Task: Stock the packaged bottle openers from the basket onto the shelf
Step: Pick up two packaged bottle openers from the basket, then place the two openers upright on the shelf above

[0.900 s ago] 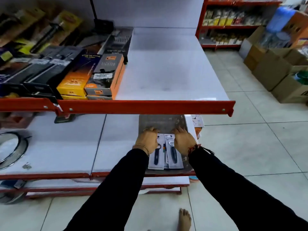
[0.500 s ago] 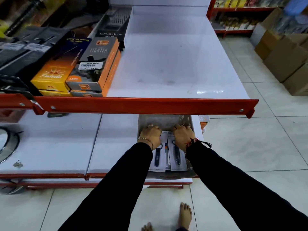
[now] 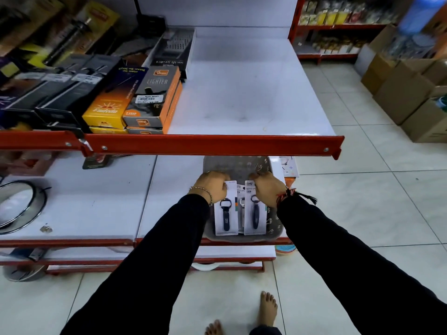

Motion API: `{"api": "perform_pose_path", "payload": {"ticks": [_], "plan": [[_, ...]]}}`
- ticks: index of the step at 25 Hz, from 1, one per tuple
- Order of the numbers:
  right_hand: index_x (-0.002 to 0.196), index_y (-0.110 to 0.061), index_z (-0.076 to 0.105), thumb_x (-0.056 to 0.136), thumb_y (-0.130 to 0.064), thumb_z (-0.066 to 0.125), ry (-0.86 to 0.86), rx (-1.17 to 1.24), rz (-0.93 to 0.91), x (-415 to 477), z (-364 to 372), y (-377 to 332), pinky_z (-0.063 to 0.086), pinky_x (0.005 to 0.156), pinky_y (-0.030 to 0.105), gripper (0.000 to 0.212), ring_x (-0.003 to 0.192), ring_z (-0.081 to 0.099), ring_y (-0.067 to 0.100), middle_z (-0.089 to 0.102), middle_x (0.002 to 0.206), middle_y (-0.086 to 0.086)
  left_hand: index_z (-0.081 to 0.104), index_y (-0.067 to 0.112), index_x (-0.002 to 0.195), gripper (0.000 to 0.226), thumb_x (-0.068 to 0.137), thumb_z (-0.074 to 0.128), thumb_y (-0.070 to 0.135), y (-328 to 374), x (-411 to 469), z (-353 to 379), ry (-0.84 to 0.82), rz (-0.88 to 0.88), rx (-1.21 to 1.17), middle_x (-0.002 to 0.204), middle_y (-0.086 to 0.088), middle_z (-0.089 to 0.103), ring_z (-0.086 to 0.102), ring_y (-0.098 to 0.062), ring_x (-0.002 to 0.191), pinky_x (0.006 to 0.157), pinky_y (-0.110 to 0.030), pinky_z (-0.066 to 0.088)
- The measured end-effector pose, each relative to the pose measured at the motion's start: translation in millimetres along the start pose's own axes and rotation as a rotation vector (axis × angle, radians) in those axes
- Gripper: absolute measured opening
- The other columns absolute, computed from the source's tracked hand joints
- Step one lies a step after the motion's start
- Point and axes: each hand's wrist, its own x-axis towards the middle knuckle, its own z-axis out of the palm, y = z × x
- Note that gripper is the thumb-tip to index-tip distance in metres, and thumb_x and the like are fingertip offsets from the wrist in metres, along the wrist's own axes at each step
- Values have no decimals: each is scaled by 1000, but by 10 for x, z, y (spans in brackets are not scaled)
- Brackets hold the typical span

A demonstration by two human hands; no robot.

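A grey basket (image 3: 273,226) sits on the lower white shelf, partly under the red edge of the upper shelf (image 3: 212,143). Inside lie packaged bottle openers on white cards, with dark handles. My left hand (image 3: 212,186) grips the top of the left packaged opener (image 3: 226,218). My right hand (image 3: 266,188) grips the top of the right packaged opener (image 3: 255,216). A third card shows between them, mostly covered. The upper shelf's white surface (image 3: 242,93) is bare on its right half.
Boxed lighters (image 3: 152,100) and other boxed goods fill the upper shelf's left half. A steel ring (image 3: 21,209) lies on the lower shelf at left. Cardboard boxes (image 3: 411,93) stand on the tiled floor at right. My bare feet show below.
Both hands stay on the tops of the cards in the basket. The camera has shifted slightly, so the upper shelf and the feet show more.
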Motion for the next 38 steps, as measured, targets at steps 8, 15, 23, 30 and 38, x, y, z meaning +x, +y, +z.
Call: {"api": "perform_pose_path", "payload": {"ticks": [8,15,23,30,38], "plan": [[136,-5,46,77,9,46,195,-71,6,-701,-549,-418,51,91,44,60,127,44,35,55,134,19,62,15,121,34,92,43,12,226,-761,-557,247,85,30,113,-14,70,62,-33,106,91,-36,48],[124,-5,52,78,5,51,399,-117,-111,-1202,-1239,-712,49,85,40,47,104,50,31,62,111,14,60,13,119,34,92,40,12,390,-1272,-1304,423,191,111,111,-11,71,60,-28,106,100,-39,45],[128,-3,49,85,-6,56,583,-83,-105,-1044,-2529,-834,44,90,43,43,112,48,37,60,117,19,58,10,125,36,93,40,11,529,-1259,-2500,552,177,187,118,-17,66,57,-35,115,95,-39,45],[125,-2,50,82,-4,59,573,-38,-63,-177,-3125,-887,41,79,37,44,116,48,38,61,118,21,52,6,126,39,89,41,6,503,-619,-3265,482,33,342,118,-20,64,54,-35,116,89,-40,40],[123,2,52,84,-8,60,325,-79,-26,776,-2711,-767,46,73,31,42,110,59,39,63,117,24,53,6,133,43,92,44,7,313,144,-2908,230,-57,303,135,-19,56,54,-35,125,101,-38,42]]}}
